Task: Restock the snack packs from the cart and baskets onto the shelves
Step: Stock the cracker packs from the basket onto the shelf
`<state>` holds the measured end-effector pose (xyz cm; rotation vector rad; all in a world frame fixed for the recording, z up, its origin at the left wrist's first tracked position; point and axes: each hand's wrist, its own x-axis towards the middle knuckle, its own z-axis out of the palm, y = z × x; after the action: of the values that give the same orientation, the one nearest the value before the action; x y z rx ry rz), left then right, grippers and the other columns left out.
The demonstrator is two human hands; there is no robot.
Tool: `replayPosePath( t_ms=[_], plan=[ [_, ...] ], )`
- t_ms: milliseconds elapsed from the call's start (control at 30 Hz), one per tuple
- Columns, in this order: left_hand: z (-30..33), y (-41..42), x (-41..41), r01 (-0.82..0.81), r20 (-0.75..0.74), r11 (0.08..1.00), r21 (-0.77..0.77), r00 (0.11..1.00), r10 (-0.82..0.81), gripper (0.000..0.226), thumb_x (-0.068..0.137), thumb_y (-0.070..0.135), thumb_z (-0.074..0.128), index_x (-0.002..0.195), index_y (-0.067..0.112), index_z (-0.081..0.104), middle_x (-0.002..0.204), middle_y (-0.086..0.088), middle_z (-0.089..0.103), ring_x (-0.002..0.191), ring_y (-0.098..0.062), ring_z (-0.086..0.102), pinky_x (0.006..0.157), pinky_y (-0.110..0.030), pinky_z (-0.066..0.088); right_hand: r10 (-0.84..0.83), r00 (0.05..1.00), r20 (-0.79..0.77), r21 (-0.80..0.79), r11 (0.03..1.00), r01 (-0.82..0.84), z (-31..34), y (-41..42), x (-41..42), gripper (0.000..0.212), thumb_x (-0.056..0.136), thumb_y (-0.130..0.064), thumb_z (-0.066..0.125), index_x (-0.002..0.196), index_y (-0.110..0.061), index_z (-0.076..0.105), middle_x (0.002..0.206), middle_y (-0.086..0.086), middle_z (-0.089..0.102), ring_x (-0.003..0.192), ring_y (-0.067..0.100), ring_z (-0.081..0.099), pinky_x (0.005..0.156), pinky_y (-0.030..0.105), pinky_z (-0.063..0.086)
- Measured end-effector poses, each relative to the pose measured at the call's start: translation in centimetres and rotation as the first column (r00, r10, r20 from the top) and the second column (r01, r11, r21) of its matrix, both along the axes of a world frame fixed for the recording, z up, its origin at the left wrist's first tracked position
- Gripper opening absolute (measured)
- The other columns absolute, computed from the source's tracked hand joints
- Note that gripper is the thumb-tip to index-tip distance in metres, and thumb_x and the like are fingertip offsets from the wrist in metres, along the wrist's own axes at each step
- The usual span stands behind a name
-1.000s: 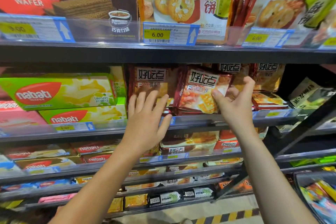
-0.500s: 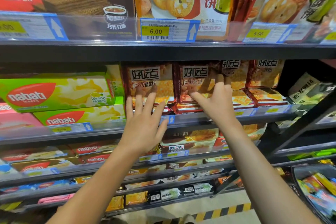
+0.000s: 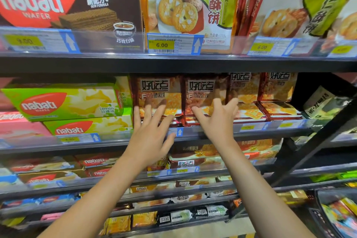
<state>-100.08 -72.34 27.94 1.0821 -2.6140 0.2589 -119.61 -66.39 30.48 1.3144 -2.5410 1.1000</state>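
Price tag reading 6.00 clipped to the clear rail of the top shelf, with a blue arrow at its right end; a second 6.00 tag to its right and a blurred yellow tag to its left. Black diagonal frame strut crosses the shelves at right. Yellow-and-black striped floor marking at bottom edge.

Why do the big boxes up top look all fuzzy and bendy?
Head view: the wide lens stretches the top shelf's wafer box and cookie bags; the edges and basket are smeared, while the 6.00 tag reads clearly.
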Motion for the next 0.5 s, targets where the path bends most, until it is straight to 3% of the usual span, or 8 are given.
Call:
replayPosePath(
  t_ms=[67, 233, 367, 500],
  plan=[
    [0.3, 0.3, -0.1, -0.022, 0.013, 1.0, 0.0, 1.0, 0.022, 0.059, 0.099, 0.055, 0.033, 0.146, 0.024, 0.051, 0.16, -0.01, 0.038, 0.146, -0.05, 0.031, 0.117, -0.066, -0.001, -0.021, 1.0, -0.024, -0.005, 1.0, 0.021, -0.2, 0.0, 0.1, 0.049, 0.089, -0.058, 0.07, 0.101, -0.012, 0.058, 0.151, 0.028, 0.027, 0.142, 0.045, 0.024, 0.112, 0.053, 0.034],
    [0.8, 1.2, -0.5, -0.044, 0.027, 0.999, 0.002, 0.999, 0.044, 0.061, 0.1, 0.052, 0.036, 0.153, 0.023, 0.043, 0.167, -0.006, 0.028, 0.148, -0.055, 0.025, 0.119, -0.068, 0.007, 0.0, 0.993, -0.116, -0.083, 0.997, -0.009, -0.4, -0.1, -0.3, 0.049, 0.088, -0.054, 0.073, 0.116, -0.017, 0.058, 0.128, 0.025, 0.042, 0.121, 0.044, 0.04, 0.098, 0.051, 0.044],
    [0.9, 1.6, -1.4, -0.085, 0.089, 0.995, 0.054, 0.993, 0.08, 0.064, 0.104, 0.054, 0.033, 0.162, 0.03, 0.021, 0.172, -0.004, 0.013, 0.151, -0.055, 0.013, 0.121, -0.067, 0.002, -0.016, 0.996, -0.082, 0.012, 1.0, 0.017, 0.6, -0.1, -1.3, 0.05, 0.093, -0.054, 0.067, 0.122, -0.013, 0.063, 0.122, 0.022, 0.05, 0.118, 0.038, 0.043, 0.097, 0.044, 0.043],
    [1.1, 1.7, -1.5, -0.108, 0.155, 0.992, 0.061, 0.983, 0.098, 0.066, 0.105, 0.055, 0.032, 0.163, 0.03, 0.014, 0.173, -0.003, 0.0, 0.153, -0.052, 0.0, 0.122, -0.065, -0.005, 0.024, 0.989, -0.145, 0.096, 0.995, -0.011, 1.3, 0.0, -1.6, 0.048, 0.096, -0.059, 0.057, 0.115, -0.015, 0.064, 0.112, 0.017, 0.059, 0.113, 0.033, 0.047, 0.097, 0.042, 0.043]
  ],
)
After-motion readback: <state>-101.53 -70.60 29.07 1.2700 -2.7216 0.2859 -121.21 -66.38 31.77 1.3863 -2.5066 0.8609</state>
